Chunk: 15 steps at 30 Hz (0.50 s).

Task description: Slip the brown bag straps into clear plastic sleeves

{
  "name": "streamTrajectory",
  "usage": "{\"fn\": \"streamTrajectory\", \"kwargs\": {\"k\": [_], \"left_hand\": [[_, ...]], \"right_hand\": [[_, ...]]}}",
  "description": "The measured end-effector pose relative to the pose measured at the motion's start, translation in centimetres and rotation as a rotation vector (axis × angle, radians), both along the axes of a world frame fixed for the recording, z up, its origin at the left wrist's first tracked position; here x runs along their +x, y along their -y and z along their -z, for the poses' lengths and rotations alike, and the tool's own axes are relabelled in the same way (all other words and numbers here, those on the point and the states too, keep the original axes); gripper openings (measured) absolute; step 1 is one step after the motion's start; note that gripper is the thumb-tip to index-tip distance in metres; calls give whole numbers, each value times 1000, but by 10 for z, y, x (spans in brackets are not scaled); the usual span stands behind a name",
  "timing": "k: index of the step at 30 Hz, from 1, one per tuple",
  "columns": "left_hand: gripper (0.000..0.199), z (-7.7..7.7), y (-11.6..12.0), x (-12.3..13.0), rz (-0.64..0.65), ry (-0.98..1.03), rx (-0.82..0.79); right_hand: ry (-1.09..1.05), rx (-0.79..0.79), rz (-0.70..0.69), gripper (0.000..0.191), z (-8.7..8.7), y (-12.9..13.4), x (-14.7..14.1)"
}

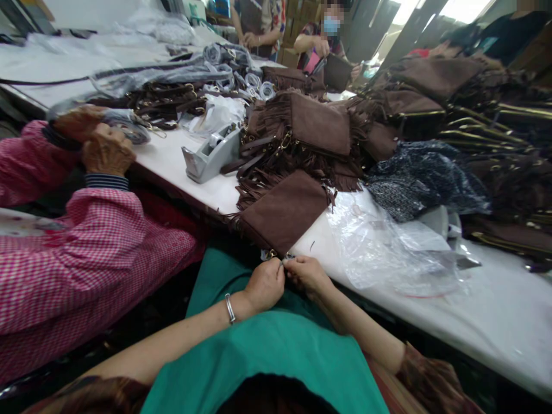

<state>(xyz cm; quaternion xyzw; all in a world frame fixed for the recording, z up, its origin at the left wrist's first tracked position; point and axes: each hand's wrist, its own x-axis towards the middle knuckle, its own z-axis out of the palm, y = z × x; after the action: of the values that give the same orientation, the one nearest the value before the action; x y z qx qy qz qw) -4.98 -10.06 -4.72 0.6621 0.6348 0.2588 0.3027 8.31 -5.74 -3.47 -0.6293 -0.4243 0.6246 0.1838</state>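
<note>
A brown suede-like fringed bag (284,213) lies slanted over the near table edge, one corner pointing at me. Small gold-coloured metal fittings (271,253) show at that corner. Just below it, my left hand (268,283) is closed in a pinch, a silver bangle on its wrist. My right hand (308,275) pinches from the other side, its fingertips almost meeting those of the left. What lies between the fingertips is small and mostly hidden. Beyond the bag, more brown fringed bags (321,123) are heaped, with straps and gold clips.
A grey tape dispenser (211,155) stands left of the bags. Clear plastic bags (388,247) lie to the right, before a large brown pile (435,86). At left, a co-worker's hands (107,149) hold a plastic-wrapped bundle, near coiled straps (215,75). Other people stand across the table.
</note>
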Motion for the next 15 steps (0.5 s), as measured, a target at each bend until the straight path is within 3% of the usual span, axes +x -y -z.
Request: {"fn": "streamTrajectory", "kwargs": {"k": [7,15], "left_hand": [[24,1,2,-2,50,-61,18],[22,4,5,-5,77,-107,-5]], "right_hand": [[-43,-79,40,25,-1,-1,-5],[-22,-53,4,18,-8,-3,-10]]}}
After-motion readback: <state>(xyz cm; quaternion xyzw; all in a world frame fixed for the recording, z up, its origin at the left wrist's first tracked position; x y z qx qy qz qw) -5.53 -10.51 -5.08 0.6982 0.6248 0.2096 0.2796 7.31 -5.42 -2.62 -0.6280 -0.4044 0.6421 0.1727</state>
